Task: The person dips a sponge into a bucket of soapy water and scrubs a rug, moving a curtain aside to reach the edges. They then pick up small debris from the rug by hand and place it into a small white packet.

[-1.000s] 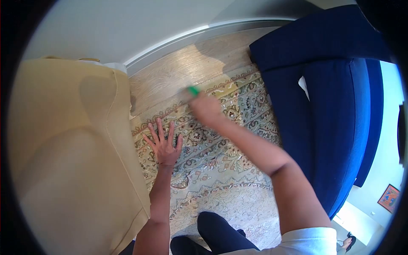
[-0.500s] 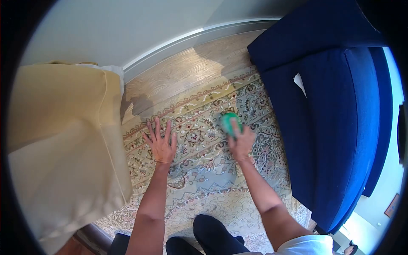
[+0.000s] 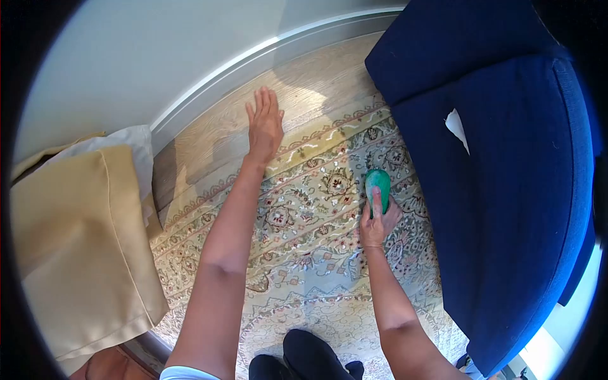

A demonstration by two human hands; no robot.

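My right hand [image 3: 381,221] is wrapped round a green oval object [image 3: 378,189], its index finger lying along the top, over the right part of the patterned rug [image 3: 297,259]. The object looks like a brush; its underside is hidden. Further forward and to the left, my left hand [image 3: 265,128] is over the wooden floor [image 3: 221,130] near the rug's far border, fingers stretched out, holding nothing.
A navy blue sofa [image 3: 500,183] stands on the right, with a white scrap [image 3: 456,130] on it. Tan-covered furniture [image 3: 76,234] is at the left. A white baseboard [image 3: 253,54] curves along the far wall. My dark-clad legs [image 3: 310,354] show at the bottom.
My left hand has moved forward and slightly right, from the rug to the wooden floor. My right hand has shifted a little right with the green object. The view has shifted too.
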